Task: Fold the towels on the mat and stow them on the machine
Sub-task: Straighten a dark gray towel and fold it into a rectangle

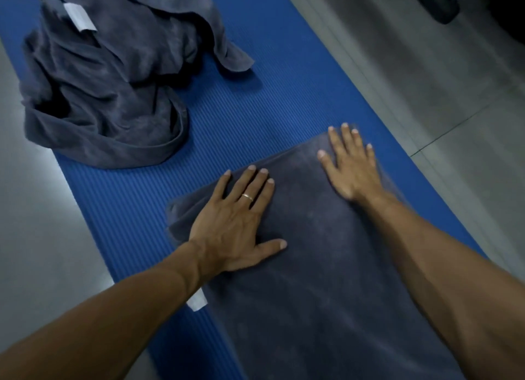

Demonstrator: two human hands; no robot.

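A dark grey towel (pixel 321 280) lies flat and folded on the blue ribbed mat (pixel 255 101), running from the middle of the view to the bottom edge. A white tag (pixel 197 301) sticks out at its left side. My left hand (pixel 235 226), fingers straight and spread, presses on the towel's far left part. My right hand (pixel 350 166) lies flat on its far right corner, fingertips at the edge. A second dark grey towel (pixel 113 76) sits crumpled in a heap at the mat's far left, with a white label (pixel 79 17) on top.
Grey tiled floor (pixel 454 110) borders the mat on the right, and grey floor (pixel 42 223) on the left. A dark object (pixel 443 2), partly cut off, stands at the top right corner.
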